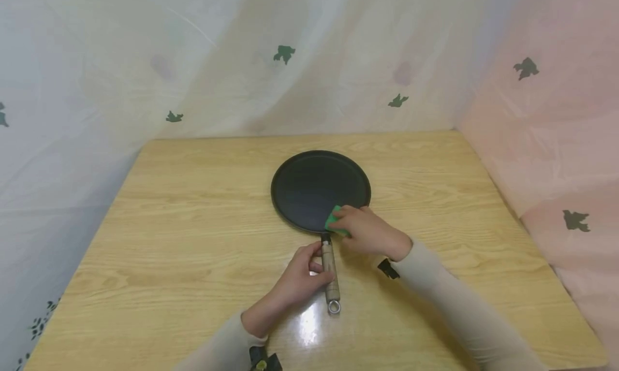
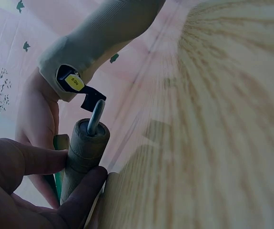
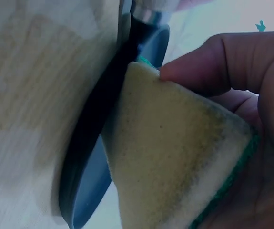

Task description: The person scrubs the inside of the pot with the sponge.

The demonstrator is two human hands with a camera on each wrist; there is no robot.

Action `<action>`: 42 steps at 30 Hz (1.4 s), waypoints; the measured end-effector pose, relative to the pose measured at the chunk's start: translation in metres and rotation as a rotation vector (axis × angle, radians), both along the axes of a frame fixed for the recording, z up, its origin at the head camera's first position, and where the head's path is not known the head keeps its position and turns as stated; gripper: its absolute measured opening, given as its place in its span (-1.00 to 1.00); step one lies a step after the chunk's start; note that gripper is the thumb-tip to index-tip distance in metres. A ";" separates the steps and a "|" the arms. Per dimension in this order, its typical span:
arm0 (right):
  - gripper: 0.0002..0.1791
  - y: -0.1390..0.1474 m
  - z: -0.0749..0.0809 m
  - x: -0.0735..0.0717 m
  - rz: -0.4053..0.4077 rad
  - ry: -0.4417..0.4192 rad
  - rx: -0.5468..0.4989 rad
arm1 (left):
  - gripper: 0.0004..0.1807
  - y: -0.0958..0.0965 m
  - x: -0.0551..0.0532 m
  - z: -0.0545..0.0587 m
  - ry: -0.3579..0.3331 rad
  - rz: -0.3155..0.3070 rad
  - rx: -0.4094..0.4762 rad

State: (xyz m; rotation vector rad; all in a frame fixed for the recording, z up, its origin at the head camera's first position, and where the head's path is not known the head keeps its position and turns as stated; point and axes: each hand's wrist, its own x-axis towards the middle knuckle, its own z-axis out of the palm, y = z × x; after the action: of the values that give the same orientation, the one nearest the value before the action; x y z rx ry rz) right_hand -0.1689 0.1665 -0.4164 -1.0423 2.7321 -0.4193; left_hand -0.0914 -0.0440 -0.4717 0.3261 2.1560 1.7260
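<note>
Round black pan (image 1: 316, 186), long axis near-to-far, tan handle (image 1: 328, 257) nearest the person.
Left hand (image 1: 301, 273) grips it; right hand (image 1: 369, 232) pinches green-backed sponge (image 3: 163, 150).

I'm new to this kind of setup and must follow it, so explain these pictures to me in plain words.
There is no machine here: a person works with two bare hands. The widest picture comes from a camera worn on the head, looking forward and down; the other two come from cameras worn on the wrists, one on each. On the wood-grained table lies a round, dark pan. The left hand holds its handle. The right hand grips a sponge at the pan's near edge, by the handle. The right-wrist picture shows the sponge closely: pale, with green along one side.
</note>
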 end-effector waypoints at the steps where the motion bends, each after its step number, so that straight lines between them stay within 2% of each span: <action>1: -0.51 -0.001 0.000 0.000 0.002 0.002 0.002 | -0.16 0.000 0.000 0.000 0.002 0.000 0.001; 15: -0.48 -0.015 -0.005 0.003 0.012 -0.034 -0.060 | -0.16 -0.001 0.000 -0.001 0.012 -0.018 0.003; 23: -0.47 -0.030 -0.011 -0.002 0.028 -0.061 -0.093 | -0.18 -0.002 0.000 -0.001 0.028 -0.022 -0.007; 32: -0.43 -0.050 -0.012 -0.018 0.063 -0.077 -0.074 | -0.23 -0.002 0.000 0.000 0.056 -0.023 -0.011; 42: -0.41 -0.068 -0.012 -0.037 0.075 -0.138 -0.057 | -0.21 -0.003 -0.001 0.000 0.054 -0.035 0.013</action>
State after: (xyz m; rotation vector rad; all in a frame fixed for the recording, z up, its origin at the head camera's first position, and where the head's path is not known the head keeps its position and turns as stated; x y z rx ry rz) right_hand -0.2056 0.0983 -0.4281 -1.0828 2.5653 -0.5383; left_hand -0.0921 -0.0468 -0.4721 0.4155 2.1642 1.7315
